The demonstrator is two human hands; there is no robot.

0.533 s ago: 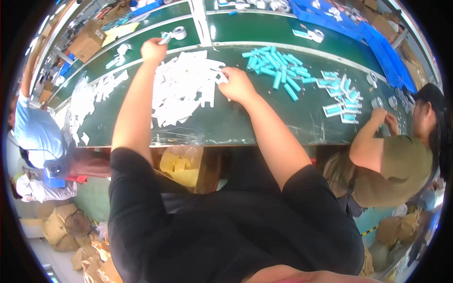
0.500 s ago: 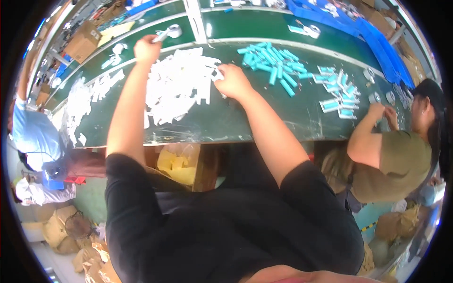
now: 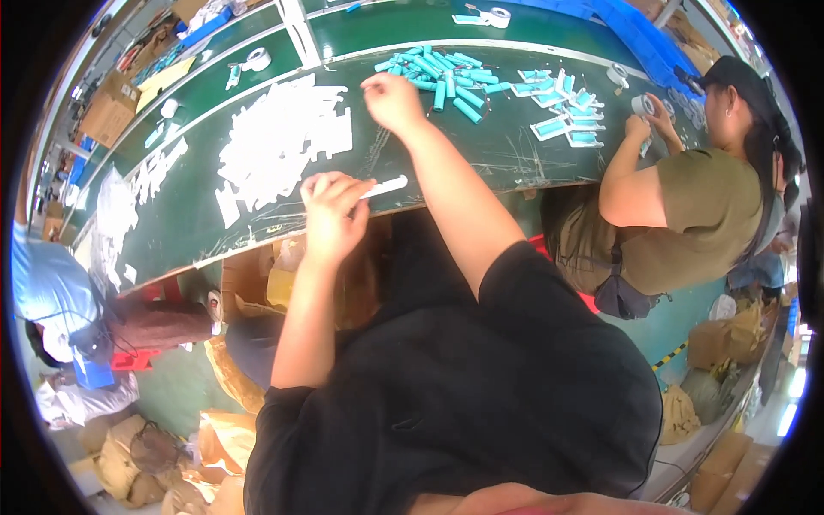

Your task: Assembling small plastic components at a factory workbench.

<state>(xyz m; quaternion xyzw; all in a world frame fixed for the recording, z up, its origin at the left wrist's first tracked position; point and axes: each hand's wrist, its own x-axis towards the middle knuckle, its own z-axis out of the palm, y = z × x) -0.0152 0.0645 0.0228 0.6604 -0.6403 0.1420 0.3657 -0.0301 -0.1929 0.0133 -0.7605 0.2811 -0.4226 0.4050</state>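
My left hand (image 3: 333,210), near the front edge of the green table, is closed on a slim white plastic shell (image 3: 388,186) that points right. Beyond it lies a big heap of white plastic shells (image 3: 279,142). Farther out, my right hand (image 3: 395,101) is between that heap and a pile of teal cylindrical batteries (image 3: 446,75). Its fingers are curled together; whether anything is in them is hidden. To the right of the pile sit several white shells with teal batteries inside (image 3: 562,107).
At the right, a co-worker (image 3: 687,189) handles a white roll (image 3: 642,106). Another person (image 3: 60,283) is at the far left. A conveyor (image 3: 386,30) runs behind the table, carrying a white round part (image 3: 496,17). Blue trays (image 3: 635,39) stand at the back right.
My left hand has come back from the conveyor side to the table's front and now holds a white shell. My right hand has moved from the white heap towards the batteries. The view has shifted.
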